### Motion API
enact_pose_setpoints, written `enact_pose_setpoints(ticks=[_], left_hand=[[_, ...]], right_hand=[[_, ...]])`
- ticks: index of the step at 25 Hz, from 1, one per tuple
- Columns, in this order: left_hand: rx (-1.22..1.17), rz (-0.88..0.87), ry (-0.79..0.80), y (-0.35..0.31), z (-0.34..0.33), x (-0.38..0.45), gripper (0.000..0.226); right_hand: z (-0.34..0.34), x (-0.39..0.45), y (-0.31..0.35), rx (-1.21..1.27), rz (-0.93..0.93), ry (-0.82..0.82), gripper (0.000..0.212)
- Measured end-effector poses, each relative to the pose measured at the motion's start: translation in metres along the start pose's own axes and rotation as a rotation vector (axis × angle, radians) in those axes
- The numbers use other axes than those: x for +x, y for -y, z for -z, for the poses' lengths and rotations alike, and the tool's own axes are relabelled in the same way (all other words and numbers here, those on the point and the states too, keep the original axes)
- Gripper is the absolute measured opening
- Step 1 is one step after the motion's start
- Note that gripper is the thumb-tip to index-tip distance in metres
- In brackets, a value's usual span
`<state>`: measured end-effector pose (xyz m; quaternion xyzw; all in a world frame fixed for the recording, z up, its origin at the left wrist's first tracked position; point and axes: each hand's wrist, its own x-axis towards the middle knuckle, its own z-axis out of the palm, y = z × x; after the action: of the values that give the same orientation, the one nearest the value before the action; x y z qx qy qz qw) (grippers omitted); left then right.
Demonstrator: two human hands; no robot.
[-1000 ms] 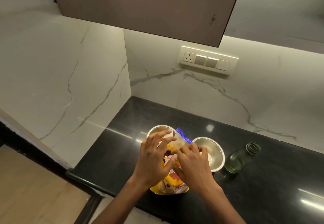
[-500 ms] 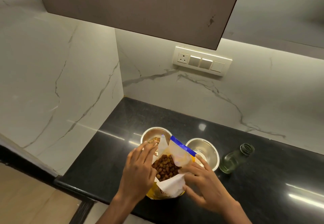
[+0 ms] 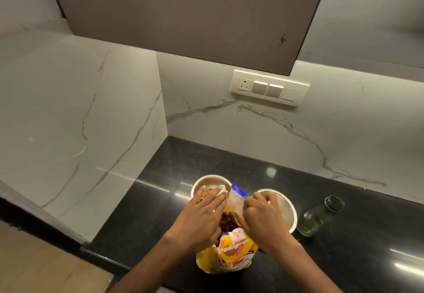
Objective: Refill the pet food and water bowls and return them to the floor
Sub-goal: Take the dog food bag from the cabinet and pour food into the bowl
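Observation:
A yellow pet food bag (image 3: 229, 256) stands near the front of the black counter (image 3: 174, 201), its top pulled open so brown kibble (image 3: 228, 221) shows. My left hand (image 3: 202, 219) grips the bag's left flap and my right hand (image 3: 261, 219) grips the right flap. Behind my left hand sits a steel bowl (image 3: 211, 181) with some kibble in it. A second steel bowl (image 3: 284, 205) stands behind my right hand; its contents are mostly hidden. A glass bottle (image 3: 319, 217) with clear liquid and no cap stands to the right.
Marble walls close the counter's left and back sides. A dark cabinet (image 3: 188, 12) hangs overhead. A switch panel (image 3: 268, 87) sits on the back wall. The counter's front edge drops to a wooden floor (image 3: 41, 267) at lower left.
Both hands have shifted on the bag's top, holding the mouth open with less kibble showing between them. The camera view has tilted slightly.

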<state>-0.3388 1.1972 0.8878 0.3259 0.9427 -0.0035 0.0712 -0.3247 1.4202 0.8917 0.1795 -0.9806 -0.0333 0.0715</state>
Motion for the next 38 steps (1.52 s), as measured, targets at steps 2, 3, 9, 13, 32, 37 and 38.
enact_pose_setpoints(ticks=[2,3,9,13,32,37,38], left_hand=[[-0.025,-0.036,-0.034,0.001,0.004,-0.004,0.080],[0.023,-0.062,-0.080,0.001,0.002,-0.007,0.079],[-0.014,-0.054,0.042,0.011,-0.019,-0.017,0.117],[-0.125,-0.014,0.130,0.012,-0.054,-0.023,0.136],[-1.392,0.222,-0.215,-0.009,-0.164,0.001,0.155],[-1.644,0.244,-0.142,-0.005,-0.136,0.024,0.158],[-1.723,0.250,-0.109,-0.005,-0.131,0.029,0.151]], right_hand=[[0.003,0.006,0.003,-0.009,0.026,0.119,0.044],[0.001,0.004,0.001,0.026,0.045,0.162,0.044],[-0.020,-0.043,-0.024,0.327,0.142,0.114,0.103],[-0.051,-0.055,-0.027,0.677,0.075,0.063,0.108],[-0.109,-0.050,0.053,1.179,-0.708,-0.147,0.112],[-0.036,-0.005,0.026,0.981,-0.729,-0.035,0.093],[-0.023,0.006,0.020,0.941,-0.721,0.041,0.089]])
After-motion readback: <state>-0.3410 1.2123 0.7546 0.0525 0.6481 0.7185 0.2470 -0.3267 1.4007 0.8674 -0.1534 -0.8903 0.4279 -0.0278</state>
